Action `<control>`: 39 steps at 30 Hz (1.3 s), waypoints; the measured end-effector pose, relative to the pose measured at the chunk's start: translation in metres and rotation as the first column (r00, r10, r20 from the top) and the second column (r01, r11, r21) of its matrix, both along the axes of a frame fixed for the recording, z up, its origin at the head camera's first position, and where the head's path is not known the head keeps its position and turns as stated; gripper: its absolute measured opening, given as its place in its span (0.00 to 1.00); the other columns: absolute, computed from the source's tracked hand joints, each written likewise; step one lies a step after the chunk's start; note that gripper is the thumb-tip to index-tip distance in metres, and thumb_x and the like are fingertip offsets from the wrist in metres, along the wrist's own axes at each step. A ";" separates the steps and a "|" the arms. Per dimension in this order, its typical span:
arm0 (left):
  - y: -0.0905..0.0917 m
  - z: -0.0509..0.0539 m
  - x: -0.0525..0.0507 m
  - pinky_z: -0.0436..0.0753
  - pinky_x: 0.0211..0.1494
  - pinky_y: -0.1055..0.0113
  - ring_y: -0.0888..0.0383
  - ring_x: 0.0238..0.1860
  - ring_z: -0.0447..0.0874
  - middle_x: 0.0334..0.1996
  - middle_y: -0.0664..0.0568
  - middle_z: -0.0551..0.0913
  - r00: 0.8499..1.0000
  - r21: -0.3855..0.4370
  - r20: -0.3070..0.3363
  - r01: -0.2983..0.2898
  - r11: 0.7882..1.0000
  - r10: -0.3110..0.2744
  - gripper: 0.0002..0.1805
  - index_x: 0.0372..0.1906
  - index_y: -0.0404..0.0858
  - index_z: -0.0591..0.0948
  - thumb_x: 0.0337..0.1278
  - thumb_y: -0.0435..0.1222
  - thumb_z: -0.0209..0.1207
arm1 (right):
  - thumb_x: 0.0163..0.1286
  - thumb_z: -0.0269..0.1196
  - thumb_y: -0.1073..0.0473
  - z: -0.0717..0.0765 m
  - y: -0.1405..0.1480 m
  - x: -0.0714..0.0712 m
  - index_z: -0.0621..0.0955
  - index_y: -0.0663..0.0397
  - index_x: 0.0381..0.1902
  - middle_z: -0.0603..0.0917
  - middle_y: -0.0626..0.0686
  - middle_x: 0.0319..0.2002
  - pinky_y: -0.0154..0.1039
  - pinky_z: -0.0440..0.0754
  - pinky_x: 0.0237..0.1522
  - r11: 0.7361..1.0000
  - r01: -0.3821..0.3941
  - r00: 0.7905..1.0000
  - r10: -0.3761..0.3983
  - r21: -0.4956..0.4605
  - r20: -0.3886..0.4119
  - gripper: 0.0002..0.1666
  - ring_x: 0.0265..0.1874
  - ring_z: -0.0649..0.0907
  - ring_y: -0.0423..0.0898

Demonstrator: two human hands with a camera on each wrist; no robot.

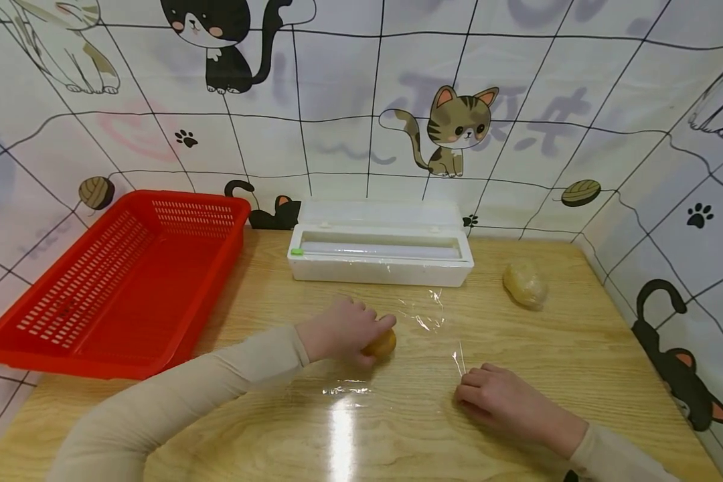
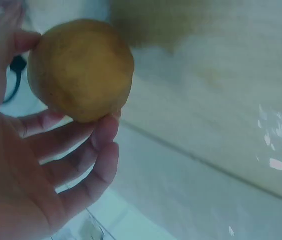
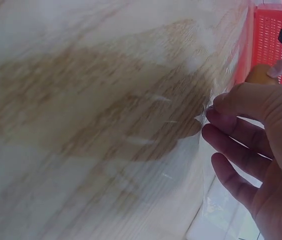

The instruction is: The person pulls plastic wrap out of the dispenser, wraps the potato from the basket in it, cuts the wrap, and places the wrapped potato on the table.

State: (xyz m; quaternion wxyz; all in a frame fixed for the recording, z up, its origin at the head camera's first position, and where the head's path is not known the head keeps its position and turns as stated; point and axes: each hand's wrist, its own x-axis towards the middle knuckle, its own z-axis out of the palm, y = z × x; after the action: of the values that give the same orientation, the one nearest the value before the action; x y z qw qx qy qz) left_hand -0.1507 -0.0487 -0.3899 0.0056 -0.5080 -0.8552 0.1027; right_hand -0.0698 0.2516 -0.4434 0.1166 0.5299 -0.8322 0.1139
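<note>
My left hand [image 1: 345,333] holds a round yellow-brown potato [image 1: 382,343] low over the table, thumb on one side and fingertips on the other. The left wrist view shows the whole potato [image 2: 81,70] between them. Clear cling film [image 1: 424,318] lies spread around it, visible mostly by its glints. At the film's right side, my right hand [image 1: 515,405] pinches its edge between thumb and index finger, with the other fingers loosely bent in the right wrist view. Behind the hands stands a white cling film box [image 1: 379,271], lid up, with a roll inside.
A red plastic basket [image 1: 175,268] with slotted sides stands at the left. Toward the back right lies another potato [image 1: 525,284], apparently wrapped in film. The wooden table [image 1: 578,341] meets a cat-patterned cloth [image 1: 337,147] at the back and right.
</note>
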 end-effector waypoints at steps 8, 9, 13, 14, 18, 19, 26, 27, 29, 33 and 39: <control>0.016 -0.007 0.016 0.72 0.23 0.67 0.58 0.24 0.75 0.25 0.57 0.75 0.998 0.033 -0.042 0.050 0.998 -0.048 0.26 0.48 0.44 0.69 0.53 0.56 0.60 | 0.50 0.71 0.63 0.000 0.001 0.002 0.79 0.46 0.29 0.73 0.39 0.27 0.33 0.74 0.33 1.000 0.021 0.999 -0.021 -0.002 0.026 0.12 0.27 0.74 0.36; 0.017 -0.008 0.017 0.71 0.22 0.67 0.58 0.24 0.75 0.25 0.57 0.75 0.998 0.033 -0.048 0.051 0.998 -0.049 0.26 0.49 0.44 0.69 0.53 0.57 0.60 | 0.50 0.71 0.64 0.000 0.001 0.002 0.79 0.46 0.29 0.73 0.39 0.27 0.33 0.74 0.33 1.000 0.023 0.999 -0.023 -0.003 0.029 0.12 0.27 0.74 0.36; 0.019 -0.008 0.017 0.72 0.23 0.67 0.58 0.24 0.76 0.25 0.57 0.76 0.997 0.047 -0.065 0.055 0.997 -0.052 0.28 0.49 0.44 0.70 0.54 0.58 0.60 | 0.49 0.71 0.64 -0.001 0.000 0.003 0.79 0.47 0.30 0.72 0.39 0.27 0.32 0.74 0.31 1.000 0.027 0.999 -0.026 -0.007 0.033 0.12 0.26 0.74 0.37; 0.019 -0.008 0.017 0.72 0.23 0.67 0.58 0.24 0.76 0.26 0.57 0.76 0.997 0.050 -0.061 0.056 0.997 -0.053 0.28 0.49 0.44 0.70 0.54 0.58 0.60 | 0.48 0.71 0.64 -0.001 0.000 0.003 0.79 0.47 0.30 0.72 0.39 0.27 0.31 0.74 0.30 1.000 0.028 0.999 -0.027 -0.008 0.033 0.13 0.26 0.74 0.37; 0.020 -0.009 0.019 0.73 0.23 0.67 0.59 0.24 0.77 0.26 0.57 0.77 0.996 0.048 -0.058 0.070 0.996 -0.067 0.28 0.50 0.45 0.70 0.54 0.59 0.60 | 0.48 0.71 0.65 -0.001 0.000 0.003 0.80 0.47 0.30 0.73 0.39 0.28 0.31 0.74 0.30 0.999 0.032 0.999 -0.031 -0.017 0.039 0.13 0.27 0.75 0.37; 0.020 -0.009 0.019 0.73 0.23 0.68 0.59 0.23 0.77 0.26 0.57 0.78 0.996 0.044 -0.062 0.074 0.996 -0.071 0.28 0.49 0.45 0.70 0.54 0.59 0.59 | 0.49 0.71 0.65 -0.001 0.000 0.003 0.80 0.47 0.30 0.73 0.39 0.28 0.31 0.74 0.30 0.999 0.032 0.999 -0.031 -0.018 0.041 0.12 0.27 0.75 0.36; 0.018 -0.013 0.021 0.72 0.20 0.69 0.60 0.21 0.74 0.27 0.57 0.76 0.997 0.065 -0.037 0.064 0.996 -0.062 0.30 0.50 0.45 0.70 0.52 0.61 0.61 | 0.49 0.71 0.65 -0.001 -0.001 0.003 0.80 0.47 0.31 0.73 0.39 0.28 0.30 0.74 0.30 0.999 0.031 0.998 -0.030 -0.018 0.057 0.13 0.27 0.75 0.36; 0.017 -0.014 0.021 0.72 0.21 0.69 0.60 0.20 0.73 0.27 0.57 0.76 0.998 0.068 -0.023 0.059 0.996 -0.057 0.30 0.50 0.45 0.70 0.52 0.61 0.61 | 0.49 0.71 0.65 -0.001 -0.001 0.003 0.80 0.47 0.31 0.73 0.39 0.28 0.30 0.74 0.29 0.999 0.032 0.998 -0.031 -0.017 0.058 0.13 0.27 0.75 0.35; 0.016 -0.013 0.022 0.72 0.21 0.69 0.60 0.20 0.72 0.28 0.57 0.75 0.999 0.070 0.010 0.048 0.996 -0.049 0.31 0.51 0.45 0.70 0.51 0.61 0.61 | 0.48 0.72 0.66 -0.001 -0.001 0.003 0.80 0.47 0.31 0.73 0.39 0.28 0.29 0.74 0.29 0.999 0.033 0.998 -0.032 -0.015 0.061 0.14 0.26 0.74 0.35; 0.016 -0.013 0.022 0.71 0.23 0.70 0.60 0.21 0.71 0.29 0.56 0.75 0.997 0.074 0.068 0.029 0.997 -0.034 0.32 0.53 0.46 0.69 0.50 0.62 0.61 | 0.48 0.72 0.65 0.000 -0.001 0.003 0.80 0.47 0.31 0.73 0.39 0.28 0.29 0.73 0.29 0.999 0.034 0.997 -0.033 -0.011 0.069 0.14 0.27 0.74 0.35; 0.016 -0.015 0.023 0.68 0.20 0.70 0.61 0.21 0.70 0.30 0.56 0.75 0.997 0.055 0.074 0.032 0.998 -0.036 0.32 0.53 0.46 0.69 0.49 0.60 0.63 | 0.48 0.72 0.66 0.001 -0.001 0.004 0.80 0.47 0.31 0.73 0.39 0.29 0.30 0.74 0.29 0.999 0.043 0.996 -0.042 -0.010 0.082 0.14 0.27 0.75 0.35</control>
State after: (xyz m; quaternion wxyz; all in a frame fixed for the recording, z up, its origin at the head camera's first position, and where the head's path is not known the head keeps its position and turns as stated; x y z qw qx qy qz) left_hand -0.1274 -0.0327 -0.4045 -0.0110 -0.5256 -0.8485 0.0606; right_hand -0.0662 0.2502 -0.4420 0.0880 0.5064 -0.8467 0.1377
